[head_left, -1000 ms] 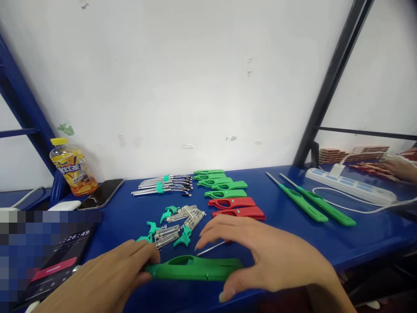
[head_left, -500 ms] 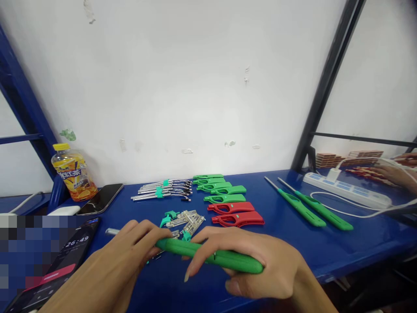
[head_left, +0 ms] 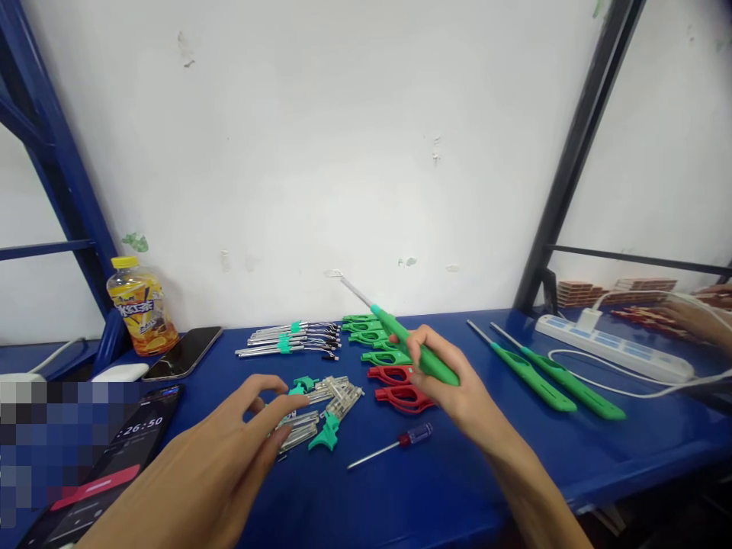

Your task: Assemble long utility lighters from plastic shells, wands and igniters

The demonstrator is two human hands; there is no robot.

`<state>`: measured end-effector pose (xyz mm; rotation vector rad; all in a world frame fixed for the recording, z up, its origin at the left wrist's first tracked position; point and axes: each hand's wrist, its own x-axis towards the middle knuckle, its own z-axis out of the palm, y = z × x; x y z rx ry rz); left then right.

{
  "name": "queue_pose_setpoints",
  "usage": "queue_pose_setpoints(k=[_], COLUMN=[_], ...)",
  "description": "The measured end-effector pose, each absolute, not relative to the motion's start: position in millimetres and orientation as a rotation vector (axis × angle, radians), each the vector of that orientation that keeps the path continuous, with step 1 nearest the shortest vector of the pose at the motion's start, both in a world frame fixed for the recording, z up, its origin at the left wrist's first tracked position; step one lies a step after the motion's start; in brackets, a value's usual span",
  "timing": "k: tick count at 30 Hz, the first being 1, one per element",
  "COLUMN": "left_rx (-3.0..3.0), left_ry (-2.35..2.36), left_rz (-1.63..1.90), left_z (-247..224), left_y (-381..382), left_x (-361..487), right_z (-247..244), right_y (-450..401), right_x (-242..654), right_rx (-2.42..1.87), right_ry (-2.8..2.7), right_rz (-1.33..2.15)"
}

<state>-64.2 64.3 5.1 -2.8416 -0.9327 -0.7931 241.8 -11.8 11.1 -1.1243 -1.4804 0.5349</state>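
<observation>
My right hand (head_left: 440,358) is closed around the green handle of a long-neck lighter (head_left: 420,345), its metal tube pointing up and left in front of the wall. My left hand (head_left: 240,435) hovers over the blue table, thumb and fingers apart, with nothing in it. Close by its fingertips lies a pile of clear lighter tanks (head_left: 337,396) with green triggers (head_left: 325,432) among them. A screwdriver (head_left: 400,442) with a purple and red handle lies below the right hand. Red lighter shells (head_left: 400,396) and green lighter shells (head_left: 380,357) are lined up behind, partly hidden by the right hand.
Metal lighter tubes with wires (head_left: 286,339) lie at the back. Two long-neck lighters (head_left: 534,374) rest on the right, beside a white power strip (head_left: 618,347). Phones (head_left: 186,353) and a yellow-capped drink bottle (head_left: 142,309) are at left. Another person's hand (head_left: 698,316) shows far right.
My left hand has let go of the lighter's tube and moved slightly down. My right hand has lifted the lighter up and turned its tube upward. The screwdriver has come into view.
</observation>
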Motion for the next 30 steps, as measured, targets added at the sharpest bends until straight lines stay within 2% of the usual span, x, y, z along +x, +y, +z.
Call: queue_pose_setpoints(k=[12,21,30], left_rx=[-2.991,-2.883,-2.899], left_ry=[-0.936,-0.893,-0.841], left_rz=[-0.750,-0.694,-0.613], left_z=[7.7,-7.9,-3.2], left_y=[50.7,56.4,55.5], left_x=[-64.8,-72.6,-67.0], right_z=[18.2,20.1,19.5], right_y=[-16.7,-20.2,-20.6], right_x=[254.8,260.2,256.4], right_rx=[-1.187,-1.287,-1.266], right_ry=[-1.412,-1.417,-1.418], right_rz=[0.420,0.543,0.599])
